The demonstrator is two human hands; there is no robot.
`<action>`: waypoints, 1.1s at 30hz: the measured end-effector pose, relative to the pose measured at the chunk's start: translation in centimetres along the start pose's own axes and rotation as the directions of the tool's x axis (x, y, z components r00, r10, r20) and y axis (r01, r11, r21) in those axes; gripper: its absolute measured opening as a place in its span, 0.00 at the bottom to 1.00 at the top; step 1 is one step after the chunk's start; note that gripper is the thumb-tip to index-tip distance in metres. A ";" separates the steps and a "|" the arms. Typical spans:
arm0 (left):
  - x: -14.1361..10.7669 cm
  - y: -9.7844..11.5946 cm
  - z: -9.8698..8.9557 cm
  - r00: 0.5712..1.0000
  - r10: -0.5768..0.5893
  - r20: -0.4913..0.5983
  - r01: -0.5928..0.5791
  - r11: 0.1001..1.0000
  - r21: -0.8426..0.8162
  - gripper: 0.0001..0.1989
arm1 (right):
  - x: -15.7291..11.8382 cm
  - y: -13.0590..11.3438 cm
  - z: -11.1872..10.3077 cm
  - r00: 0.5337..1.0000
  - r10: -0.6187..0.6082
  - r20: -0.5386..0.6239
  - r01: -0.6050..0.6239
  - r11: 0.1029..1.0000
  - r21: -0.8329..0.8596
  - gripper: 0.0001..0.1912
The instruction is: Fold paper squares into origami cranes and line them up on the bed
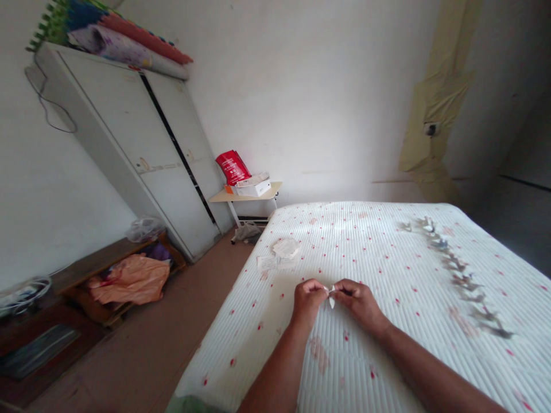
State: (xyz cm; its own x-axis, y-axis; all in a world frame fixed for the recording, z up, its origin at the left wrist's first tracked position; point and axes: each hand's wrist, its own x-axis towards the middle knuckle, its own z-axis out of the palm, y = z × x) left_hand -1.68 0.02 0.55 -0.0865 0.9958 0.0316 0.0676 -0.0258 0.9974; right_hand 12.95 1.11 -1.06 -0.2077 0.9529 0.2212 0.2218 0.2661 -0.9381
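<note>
The left hand (307, 299) and the right hand (359, 301) meet over the bed (365, 344), fingertips pinched together on a small folded paper piece (331, 297) held between them just above the quilted cover. Both hands are closed on it, thumb against forefinger, one at each side, with the white tip of the paper showing in the gap. The piece looks very light and thin, stiff only along its creases, so it would crush or tear under a hard squeeze; the folded edges, where the fingers already sit, seem the safest hold.

Beyond the hands, farther up the bed, lies a small heap of flat paper slips (279, 255), apart from the hands. Toward the right side of the bed a long row of small folded shapes (456, 275) runs along the cover; they are too blurred to tell exactly what they are.

Past the far left corner of the bed stands a small table (245, 196) with a white box (253, 187) and a red bag (232, 166) on it. Left of the bed, against the wall, is a pale wardrobe (142, 155) with rolled bedding on top, and nearer, a low wooden bench (99, 264) with an orange plastic bag (129, 278) beside it.
</note>
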 end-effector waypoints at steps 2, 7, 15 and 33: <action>-0.1 0.1 0.0 1.000 -0.014 0.003 0.014 1.000 -0.008 0.05 | 0.0 0.1 0.1 1.000 -0.004 -0.015 0.004 1.000 -0.007 0.10; -0.1 0.2 -0.1 0.999 0.020 0.033 -0.019 0.999 -0.026 0.05 | 0.0 0.1 0.1 1.000 0.010 -0.025 -0.010 1.000 -0.024 0.10; 0.4 -1.0 -0.3 0.989 0.092 0.114 -0.103 0.990 0.095 0.07 | 0.0 -0.9 0.0 0.998 0.063 -0.015 -0.064 0.998 -0.014 0.13; 0.0 -1.4 0.0 0.939 0.330 0.099 -0.342 0.851 0.399 0.06 | 0.0 -0.6 0.1 0.997 0.061 -0.036 -0.060 0.998 0.012 0.14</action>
State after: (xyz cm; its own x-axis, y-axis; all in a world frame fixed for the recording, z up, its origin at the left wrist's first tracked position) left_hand -1.79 0.03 -0.86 0.0398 0.9349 0.3526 0.4840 -0.3268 0.8117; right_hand 12.74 0.96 -0.52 -0.1591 0.9719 0.1734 0.2222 0.2064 -0.9529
